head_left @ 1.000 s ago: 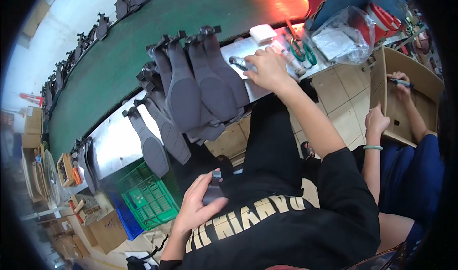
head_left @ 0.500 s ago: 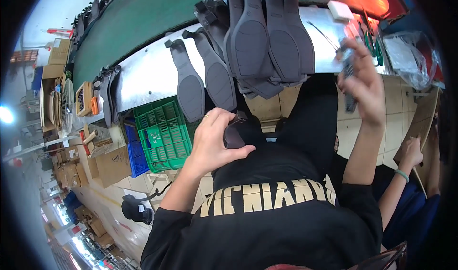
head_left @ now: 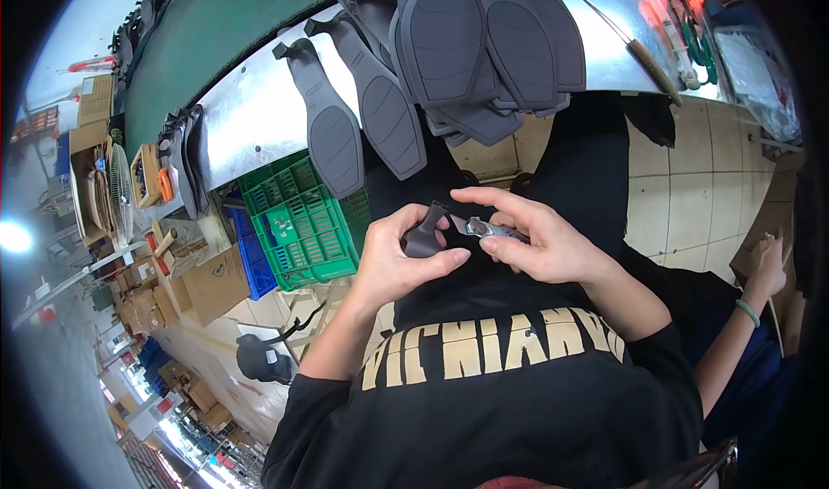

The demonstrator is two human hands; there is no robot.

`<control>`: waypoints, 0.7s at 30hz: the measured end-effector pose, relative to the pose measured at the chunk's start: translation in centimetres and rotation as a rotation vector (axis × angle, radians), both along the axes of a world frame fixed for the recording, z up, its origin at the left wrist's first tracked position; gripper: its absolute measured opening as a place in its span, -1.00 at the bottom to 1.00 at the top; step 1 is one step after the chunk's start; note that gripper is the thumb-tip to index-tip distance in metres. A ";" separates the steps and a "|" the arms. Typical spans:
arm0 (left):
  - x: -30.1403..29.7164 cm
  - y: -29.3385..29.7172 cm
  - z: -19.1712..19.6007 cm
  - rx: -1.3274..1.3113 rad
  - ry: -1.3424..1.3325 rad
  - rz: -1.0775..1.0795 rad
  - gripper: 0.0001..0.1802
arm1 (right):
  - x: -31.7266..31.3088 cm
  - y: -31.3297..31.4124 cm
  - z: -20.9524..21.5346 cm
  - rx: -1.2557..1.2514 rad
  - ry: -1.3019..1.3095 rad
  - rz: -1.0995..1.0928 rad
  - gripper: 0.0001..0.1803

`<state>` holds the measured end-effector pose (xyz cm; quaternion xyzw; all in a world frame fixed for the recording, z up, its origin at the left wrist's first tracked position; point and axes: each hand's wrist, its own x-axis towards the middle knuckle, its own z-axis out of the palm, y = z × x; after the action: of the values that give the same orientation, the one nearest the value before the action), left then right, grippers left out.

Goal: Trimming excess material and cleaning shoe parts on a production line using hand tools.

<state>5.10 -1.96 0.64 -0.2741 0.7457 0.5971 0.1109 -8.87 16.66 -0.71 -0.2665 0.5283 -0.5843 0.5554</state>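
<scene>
My left hand [head_left: 384, 260] is closed around a dark grey-brown shoe sole [head_left: 421, 240], held over my lap; I see it nearly end-on, so most of its length is hidden. My right hand [head_left: 548, 243] grips a utility knife [head_left: 477, 227]. Its blade points left, close beside the sole's upper edge; whether it touches cannot be made out. Ahead on the metal bench, more grey soles [head_left: 442, 40] lie in an overlapping pile. Two single soles, one on the left [head_left: 335, 139] and one nearer the pile [head_left: 389, 122], jut over the bench edge.
Below the bench at left stand a green plastic crate [head_left: 298, 234] and a blue crate [head_left: 252, 260]. A wooden-handled pronged tool [head_left: 654, 70], green-handled scissors [head_left: 698, 47] and a clear plastic bag [head_left: 760, 92] occupy the bench's right end. Another person's hand [head_left: 766, 269] is at far right.
My right hand has come down and left from the bench's right end, bringing the utility knife to the sole. My left hand still holds the sole. The view has shifted slightly.
</scene>
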 end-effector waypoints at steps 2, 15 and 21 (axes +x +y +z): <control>0.6 0.5 -0.3 0.035 0.002 0.021 -0.47 | 0.3 -0.2 0.2 0.091 -0.107 0.060 -0.38; 0.9 2.7 -0.4 -0.141 0.008 -0.064 -0.48 | 1.2 0.0 0.0 0.158 -0.148 0.030 -0.55; 0.8 2.7 -0.7 -0.120 0.007 -0.054 -0.47 | 1.0 0.1 -0.1 0.178 -0.161 0.031 -0.55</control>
<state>5.91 0.73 -0.03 -0.2576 0.7876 0.5493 0.1077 -7.87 16.77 -0.78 -0.1766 0.5276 -0.5461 0.6263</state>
